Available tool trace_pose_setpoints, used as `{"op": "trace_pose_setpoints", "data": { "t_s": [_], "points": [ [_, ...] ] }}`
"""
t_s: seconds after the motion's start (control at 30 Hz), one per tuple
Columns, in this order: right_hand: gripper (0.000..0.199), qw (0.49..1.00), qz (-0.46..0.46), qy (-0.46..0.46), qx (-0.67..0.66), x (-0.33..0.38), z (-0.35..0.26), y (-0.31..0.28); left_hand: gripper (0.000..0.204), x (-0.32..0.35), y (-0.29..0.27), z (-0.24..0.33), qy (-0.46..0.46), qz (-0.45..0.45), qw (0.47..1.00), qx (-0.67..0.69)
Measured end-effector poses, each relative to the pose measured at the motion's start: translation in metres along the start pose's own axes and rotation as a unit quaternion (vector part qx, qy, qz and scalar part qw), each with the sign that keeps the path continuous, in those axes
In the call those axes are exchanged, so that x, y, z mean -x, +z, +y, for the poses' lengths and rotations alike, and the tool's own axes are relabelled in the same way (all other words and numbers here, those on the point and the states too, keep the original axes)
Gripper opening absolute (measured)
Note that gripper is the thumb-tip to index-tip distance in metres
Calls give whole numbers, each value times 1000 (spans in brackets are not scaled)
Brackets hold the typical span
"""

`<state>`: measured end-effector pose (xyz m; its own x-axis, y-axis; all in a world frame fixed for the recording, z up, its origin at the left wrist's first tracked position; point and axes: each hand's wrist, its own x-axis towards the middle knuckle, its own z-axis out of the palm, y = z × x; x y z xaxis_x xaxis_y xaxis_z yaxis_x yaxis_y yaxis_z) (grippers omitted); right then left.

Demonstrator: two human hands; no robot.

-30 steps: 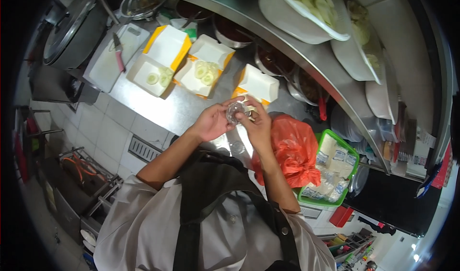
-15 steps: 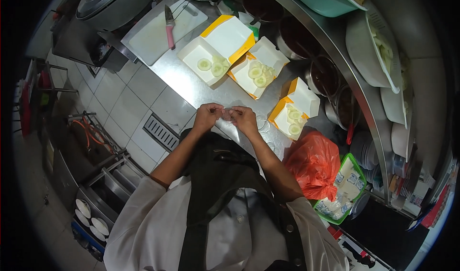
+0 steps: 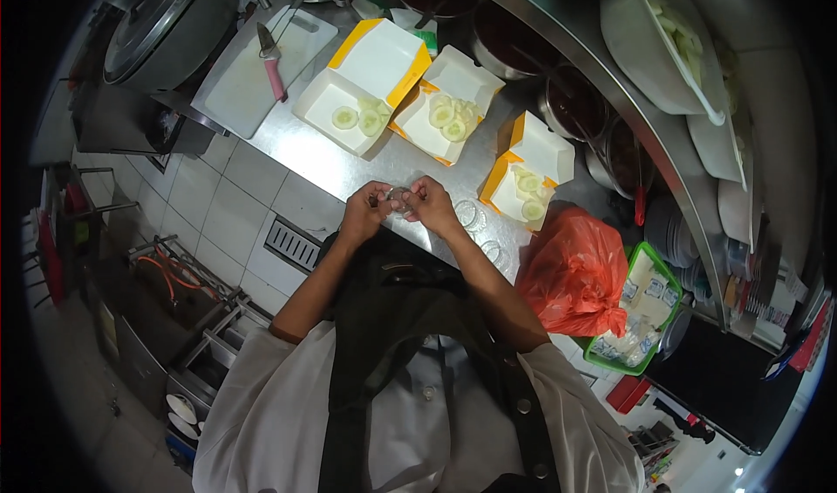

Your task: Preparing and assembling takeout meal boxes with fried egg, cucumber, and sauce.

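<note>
At the steel counter's near edge, my left hand [image 3: 366, 210] and my right hand [image 3: 429, 205] pinch a small, clear round plastic piece [image 3: 398, 198], a sauce cup or its lid; fingers partly cover it. Right of my right hand lie clear round plastic cups or lids [image 3: 471, 217]. Beyond my hands stand three open white-and-yellow cardboard boxes: a left box [image 3: 318, 108], a middle box [image 3: 417, 120] and a right box [image 3: 499, 195]. Each holds pale green cucumber slices [image 3: 454, 116].
A knife with a pink handle [image 3: 274, 76] rests on a white cutting board [image 3: 228, 92]. Pots of dark red sauce [image 3: 575, 101] line the back under a steel shelf [image 3: 628, 101]. To the right, a red plastic bag [image 3: 571, 275] leans against a green basket [image 3: 667, 319] of packets.
Both hands have drawn closer together around the clear plastic piece, and its angle has changed. The view has shifted; the boxes and knife stay where they were on the counter.
</note>
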<state>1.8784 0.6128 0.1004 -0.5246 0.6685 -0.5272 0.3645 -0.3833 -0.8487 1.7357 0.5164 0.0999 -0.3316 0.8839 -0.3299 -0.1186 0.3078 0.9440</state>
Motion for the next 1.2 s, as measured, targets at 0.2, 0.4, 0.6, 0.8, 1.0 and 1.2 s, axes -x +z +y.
{"op": "trace_pose_setpoints", "data": {
  "t_s": [0.2, 0.4, 0.6, 0.8, 1.0, 1.2],
  "points": [
    [13, 1000, -5, 0, -23, 0, 10, -3, 21, -7, -4, 3, 24, -49, 998, -42],
    [8, 994, 75, -58, -50, 67, -27, -74, 22, 7, 30, 51, -44, -123, 990, 55],
    [20, 904, 250, -102, 333, 76, -9, -208, 26, -12, 88, 48, 121, -98, 942, -298],
    [24, 790, 209, -92, 570, 89, -29, -173, 18, -28, 95, 38, 175, -177, 861, -445],
    [38, 887, 59, -222, 401, 107, -26, -111, 9, -15, 74, 56, 42, -282, 931, -229],
    [18, 989, 42, -89, 108, 91, -43, -114, 70, -9, 82, 80, -80, -118, 916, 375]
  ]
}}
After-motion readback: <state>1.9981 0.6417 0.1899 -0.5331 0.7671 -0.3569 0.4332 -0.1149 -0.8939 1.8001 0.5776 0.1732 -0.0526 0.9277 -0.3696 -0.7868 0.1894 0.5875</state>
